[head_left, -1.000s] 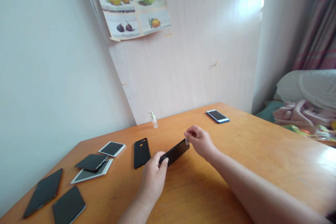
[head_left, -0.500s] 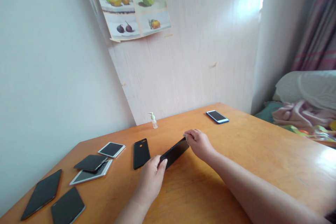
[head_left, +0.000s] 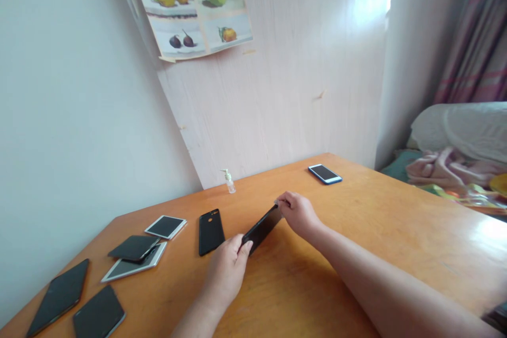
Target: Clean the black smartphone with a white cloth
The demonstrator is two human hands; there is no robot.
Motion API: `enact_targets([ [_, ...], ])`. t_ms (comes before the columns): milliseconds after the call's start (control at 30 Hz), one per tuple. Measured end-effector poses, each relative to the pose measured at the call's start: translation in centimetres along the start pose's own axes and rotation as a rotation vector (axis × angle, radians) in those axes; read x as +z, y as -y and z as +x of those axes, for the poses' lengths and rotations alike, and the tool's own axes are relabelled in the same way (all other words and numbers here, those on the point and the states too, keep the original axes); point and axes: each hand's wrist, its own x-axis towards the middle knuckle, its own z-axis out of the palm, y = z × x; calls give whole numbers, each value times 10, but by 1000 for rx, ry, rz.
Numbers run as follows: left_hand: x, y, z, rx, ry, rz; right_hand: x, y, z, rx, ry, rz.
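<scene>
A dark smartphone (head_left: pixel 262 229) is held tilted above the table, its long edge turned up toward me. My left hand (head_left: pixel 229 264) is closed round its near end, the thumb lying on the face. At the far end, my right hand (head_left: pixel 299 215) is closed with its fingertips against the phone's upper corner. A tiny whitish bit shows at those fingertips; what it is I cannot make out. Left of the phone, a black phone case (head_left: pixel 211 232) with camera cutouts lies on the table.
On the wooden table (head_left: pixel 301 296), several tablets and phones lie to the left, including a white-framed device (head_left: pixel 165 226) and a black one (head_left: pixel 59 296). A small pump bottle (head_left: pixel 229 182) stands near the wall. A blue-edged phone (head_left: pixel 325 174) lies at the back right.
The view has turned slightly, so the table items sit a little further left. Both hands stay on the phone; the right hand's fingers have shifted slightly at its far corner.
</scene>
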Motion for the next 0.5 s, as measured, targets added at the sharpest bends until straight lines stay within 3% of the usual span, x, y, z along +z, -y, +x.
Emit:
enact_targets([
  [167,-1,-1,-1,15,11,5,13,24,-20,-225,160,96],
  [367,-1,-4,-1,31,17,62,-1,3,0,109,17,43],
  [433,0,-6,-1,40,23,67,0,4,-2,69,9,47],
  [500,0,-8,-2,49,32,51,8,15,-15,-77,58,83],
])
